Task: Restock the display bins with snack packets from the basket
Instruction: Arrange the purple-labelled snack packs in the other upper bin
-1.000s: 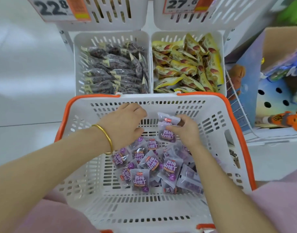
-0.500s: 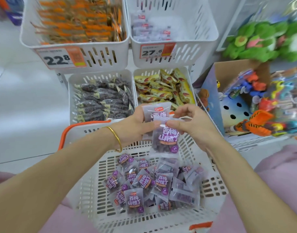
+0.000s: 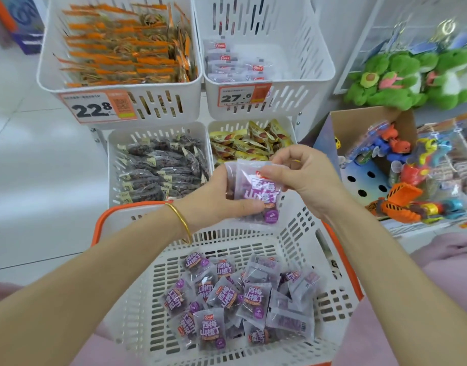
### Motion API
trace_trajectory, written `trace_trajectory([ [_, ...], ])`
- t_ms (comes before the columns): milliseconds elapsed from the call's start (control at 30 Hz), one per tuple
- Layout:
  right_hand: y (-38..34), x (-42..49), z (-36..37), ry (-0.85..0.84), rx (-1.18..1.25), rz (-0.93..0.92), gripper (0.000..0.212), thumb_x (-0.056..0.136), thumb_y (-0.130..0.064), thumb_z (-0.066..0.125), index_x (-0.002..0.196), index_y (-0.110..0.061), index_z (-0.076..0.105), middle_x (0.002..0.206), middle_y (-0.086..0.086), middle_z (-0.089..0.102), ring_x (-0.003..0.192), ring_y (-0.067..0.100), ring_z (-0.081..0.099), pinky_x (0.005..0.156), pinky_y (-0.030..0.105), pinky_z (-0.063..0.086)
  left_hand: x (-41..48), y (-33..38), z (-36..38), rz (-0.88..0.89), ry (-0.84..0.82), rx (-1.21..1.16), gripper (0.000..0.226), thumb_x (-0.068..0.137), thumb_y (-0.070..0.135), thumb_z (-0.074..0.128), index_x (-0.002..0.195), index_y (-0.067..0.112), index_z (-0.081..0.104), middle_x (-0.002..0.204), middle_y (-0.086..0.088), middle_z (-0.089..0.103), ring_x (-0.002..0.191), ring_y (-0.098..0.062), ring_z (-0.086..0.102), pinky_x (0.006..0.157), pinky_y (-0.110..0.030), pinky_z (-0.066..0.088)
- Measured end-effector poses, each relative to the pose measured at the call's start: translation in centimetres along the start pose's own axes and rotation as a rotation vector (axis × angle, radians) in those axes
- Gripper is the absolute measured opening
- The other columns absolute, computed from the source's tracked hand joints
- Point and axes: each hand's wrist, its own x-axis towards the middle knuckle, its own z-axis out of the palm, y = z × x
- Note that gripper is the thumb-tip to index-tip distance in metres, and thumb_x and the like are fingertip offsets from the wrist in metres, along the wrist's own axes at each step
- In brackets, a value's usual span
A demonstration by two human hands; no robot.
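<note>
Above basket [image 3: 332, 286], packets [image 3: 256, 192] pinched between left fingers [image 3: 243, 207], right fingers [image 3: 273, 171].

— What do the price tags say?
— The left price tag [image 3: 97, 108], on the front wall of the upper left bin [image 3: 174, 101], reads 22.8. The right price tag [image 3: 243, 95], on the upper right bin [image 3: 306, 88], reads 27.6.
— And the packets?
— The lifted packet [image 3: 259, 191] reads 西梅山楂丁 in white characters. So do the basket packets [image 3: 211, 330] lying face up in the basket [image 3: 148, 299].

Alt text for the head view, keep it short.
Left hand and right hand hold purple-labelled snack packets above a white basket with more packets lying inside. Behind it stand four white display bins; the upper right bin holds a few matching packets.
</note>
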Motion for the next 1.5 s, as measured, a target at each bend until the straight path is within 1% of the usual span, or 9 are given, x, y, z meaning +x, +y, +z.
trace_trajectory([
  [133, -1.1, 1.5, -0.1, -0.046, -0.148, -0.018, 0.029, 0.074, -0.024, 0.078, 0.096, -0.02, 0.059, 0.088, -0.001, 0.065, 0.072, 0.011, 0.06, 0.059, 0.027, 0.048, 0.6, 0.5, -0.1, 0.065, 0.086, 0.07, 0.054, 0.084, -0.001, 0.062, 0.12, 0.018, 0.026, 0.102, 0.01, 0.054, 0.074, 0.015, 0.06, 0.065, -0.008, 0.048],
  [300, -5.2, 4.9, -3.1, -0.546, -0.329, 0.121, 0.063, 0.081, -0.027, 0.072, 0.137, -0.029, 0.043, 0.124, -0.009, 0.057, 0.092, 0.009, 0.067, 0.06, 0.032, 0.054, 2.8, 3.5, -1.7, 0.155, 0.065, 0.211, 0.095, 0.085, -0.003, 0.06, 0.143, 0.024, -0.01, 0.121, 0.018, 0.04, 0.092, 0.015, 0.057, 0.073, -0.01, 0.049],
  [467, -8.5, 10.1, -5.4, -0.386, -0.303, 0.014, 0.038, 0.083, -0.006, 0.068, 0.114, -0.017, 0.05, 0.111, 0.002, 0.055, 0.064, 0.018, 0.061, 0.046, 0.025, 0.052, 8.7, 8.7, -3.7, 0.279, 0.172, 0.536, 0.084, 0.068, 0.048, 0.072, 0.131, 0.036, 0.017, 0.13, -0.005, 0.042, 0.12, -0.02, 0.049, 0.096, -0.04, 0.048],
  [667, -11.7, 18.9, -8.3, -0.036, -0.412, -0.287, 0.035, 0.083, -0.009, 0.07, 0.106, -0.025, 0.049, 0.113, -0.002, 0.052, 0.063, 0.022, 0.061, 0.056, 0.044, 0.057, 15.4, 13.9, -7.3, 0.42, 0.43, 0.805, 0.087, 0.076, 0.034, 0.075, 0.144, 0.01, 0.025, 0.141, -0.011, 0.036, 0.131, -0.021, 0.036, 0.108, -0.03, 0.031],
  [833, -9.3, 27.6, -7.9, 0.198, -0.852, -0.38, 0.035, 0.085, -0.019, 0.066, 0.117, -0.023, 0.053, 0.119, 0.001, 0.055, 0.098, 0.029, 0.059, 0.08, 0.044, 0.05, 17.8, 11.9, -11.4, 0.249, 0.605, 1.319, 0.064, 0.084, 0.044, 0.04, 0.134, 0.005, 0.045, 0.142, -0.02, 0.038, 0.135, -0.037, 0.03, 0.112, -0.051, 0.023],
  [1000, -5.6, 31.9, -4.8, -0.027, -0.992, -0.304, 0.026, 0.09, -0.019, 0.06, 0.115, -0.018, 0.054, 0.119, 0.005, 0.057, 0.102, 0.026, 0.056, 0.083, 0.036, 0.046, 18.5, 10.3, -11.7, 0.194, 0.613, 1.5, 0.065, 0.085, 0.045, 0.018, 0.132, 0.013, 0.049, 0.142, -0.012, 0.043, 0.137, -0.03, 0.031, 0.113, -0.053, 0.013],
  [1133, -5.4, 32.4, -4.1, -0.259, -0.701, -0.174, 0.023, 0.089, -0.009, 0.058, 0.108, -0.02, 0.052, 0.114, 0.004, 0.054, 0.086, 0.021, 0.058, 0.077, 0.037, 0.052, 18.6, 10.0, -11.8, 0.211, 0.63, 1.522, 0.06, 0.085, 0.042, 0.023, 0.123, 0.011, 0.058, 0.133, -0.013, 0.053, 0.131, -0.031, 0.041, 0.111, -0.056, 0.018],
  [1400, -6.0, 31.2, -3.5, -0.291, -0.637, 0.004, 0.03, 0.094, -0.013, 0.04, 0.121, -0.024, 0.042, 0.109, 0.004, 0.054, 0.093, 0.021, 0.051, 0.07, 0.031, 0.041, 18.6, 10.1, -11.7, 0.212, 0.628, 1.54, 0.067, 0.082, 0.043, 0.015, 0.124, 0.011, 0.056, 0.136, -0.01, 0.05, 0.134, -0.029, 0.036, 0.113, -0.053, 0.013],
  [1500, -6.2, 31.1, -3.3, -0.267, -0.687, -0.023, 0.046, 0.095, -0.013, 0.04, 0.139, -0.022, 0.034, 0.137, 0.005, 0.044, 0.113, 0.02, 0.047, 0.084, 0.031, 0.04, 18.5, 10.2, -11.6, 0.201, 0.623, 1.548, 0.069, 0.081, 0.044, 0.013, 0.125, 0.012, 0.055, 0.137, -0.009, 0.048, 0.135, -0.028, 0.034, 0.114, -0.052, 0.01],
])
